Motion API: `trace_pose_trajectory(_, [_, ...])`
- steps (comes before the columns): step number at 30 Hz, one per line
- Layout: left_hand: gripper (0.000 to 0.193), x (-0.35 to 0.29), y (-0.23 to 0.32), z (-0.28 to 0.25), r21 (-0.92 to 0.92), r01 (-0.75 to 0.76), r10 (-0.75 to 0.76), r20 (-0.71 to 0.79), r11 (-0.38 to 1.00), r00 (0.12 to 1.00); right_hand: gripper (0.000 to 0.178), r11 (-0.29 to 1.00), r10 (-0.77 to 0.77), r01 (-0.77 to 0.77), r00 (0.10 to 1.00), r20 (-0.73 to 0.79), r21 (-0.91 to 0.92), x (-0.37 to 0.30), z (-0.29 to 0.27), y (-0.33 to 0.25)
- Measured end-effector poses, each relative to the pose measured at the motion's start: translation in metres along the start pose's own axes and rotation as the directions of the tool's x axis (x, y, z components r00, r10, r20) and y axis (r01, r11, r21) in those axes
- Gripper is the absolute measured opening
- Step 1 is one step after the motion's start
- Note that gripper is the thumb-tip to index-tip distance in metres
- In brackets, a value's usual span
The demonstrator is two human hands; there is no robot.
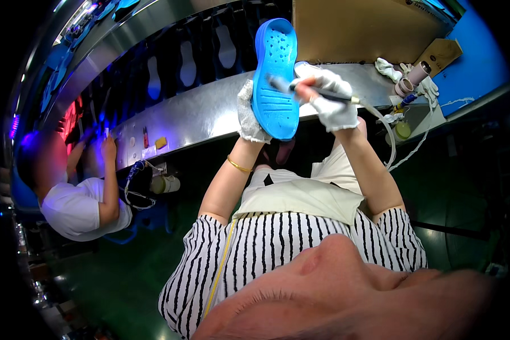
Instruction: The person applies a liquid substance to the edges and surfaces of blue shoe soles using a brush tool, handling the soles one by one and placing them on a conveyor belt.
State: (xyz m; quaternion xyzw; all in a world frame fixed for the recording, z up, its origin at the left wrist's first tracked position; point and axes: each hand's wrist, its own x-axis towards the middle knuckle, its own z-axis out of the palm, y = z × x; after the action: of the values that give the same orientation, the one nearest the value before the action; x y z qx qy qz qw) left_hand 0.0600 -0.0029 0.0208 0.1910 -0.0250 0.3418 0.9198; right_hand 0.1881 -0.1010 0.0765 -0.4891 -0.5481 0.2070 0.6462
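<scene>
Head view: my gloved left hand (248,116) grips a blue shoe sole (275,79) upright; my gloved right hand (330,99) is closed on a hose-fed pen tool (300,88) touching it, above the steel bench (198,113).

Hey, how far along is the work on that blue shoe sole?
In hand: the left hand holds the blue sole upright while the right hand presses a pen-like tool with a hose to its face. What is done cannot be told. Left: more soles sit on the conveyor behind.

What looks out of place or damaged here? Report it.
Nothing stands out. The left hand holds the blue shoe sole upright and intact, and the right hand holds a pen-like tool against it. White rags lie loose on the metal bench.
</scene>
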Motion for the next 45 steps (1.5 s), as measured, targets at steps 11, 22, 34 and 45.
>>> trace_pose_trajectory(11, [0.057, -0.004, -0.002, -0.003, 0.083, 0.046, -0.042, -0.046, 0.996, 0.998, 0.011, 0.996, 0.033, -0.021, 0.990, -0.138, 0.086, 0.028, -0.020, 0.019])
trace_pose_trajectory(22, [0.068, 0.011, 0.026, 0.000, 0.315, 0.043, 0.011, -0.168, 0.948, 0.986, 0.021, 0.915, -0.286, 0.339, 0.928, 0.237, -0.220, 0.014, -0.037, 0.029])
trace_pose_trajectory(34, [0.083, 0.095, 0.116, 0.103, 0.716, -0.138, -0.060, 0.244, 0.684, 0.968, 0.021, 0.862, -0.401, 0.441, 0.895, 0.196, -0.248, 0.029, -0.065, -0.003])
trace_pose_trajectory(45, [0.040, 0.290, 0.256, 0.068, 0.115, -0.075, 0.036, 0.746, -0.991, 0.666, 0.023, 0.878, -0.273, 0.283, 0.959, 0.083, -0.386, 0.019, -0.088, 0.044])
